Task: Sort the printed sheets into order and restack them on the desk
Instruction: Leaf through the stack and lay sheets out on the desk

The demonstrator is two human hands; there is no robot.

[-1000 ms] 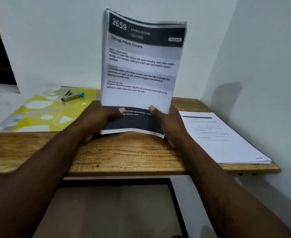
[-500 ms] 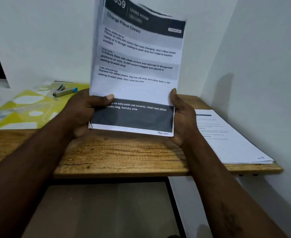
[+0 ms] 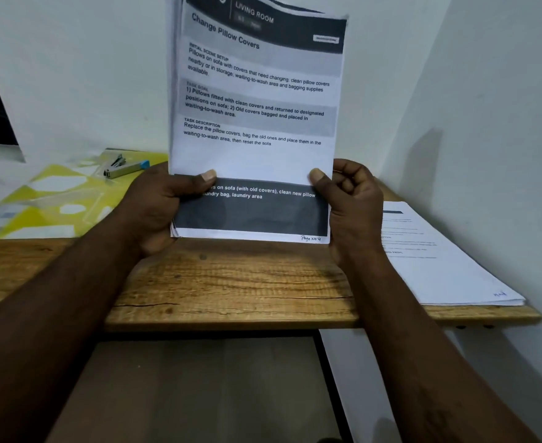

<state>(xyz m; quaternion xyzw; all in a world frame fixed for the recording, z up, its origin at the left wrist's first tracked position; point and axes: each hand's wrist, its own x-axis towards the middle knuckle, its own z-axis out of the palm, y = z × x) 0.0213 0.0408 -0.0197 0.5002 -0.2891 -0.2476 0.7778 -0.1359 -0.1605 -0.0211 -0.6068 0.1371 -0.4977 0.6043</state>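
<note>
Your left hand (image 3: 158,203) and right hand (image 3: 352,206) grip the sheets (image 3: 253,123) upright over the middle of the desk (image 3: 231,289), thumbs pinching the front page, marked page 4. A second stack (image 3: 448,270) lies flat at the right end.

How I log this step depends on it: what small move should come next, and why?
Probably peel the front sheet off with the right hand to read the next number. It and the left hand pinch the held sheets upright over the desk, the front one marked Page No: 4; the desk stack's number is too small to read.
</note>
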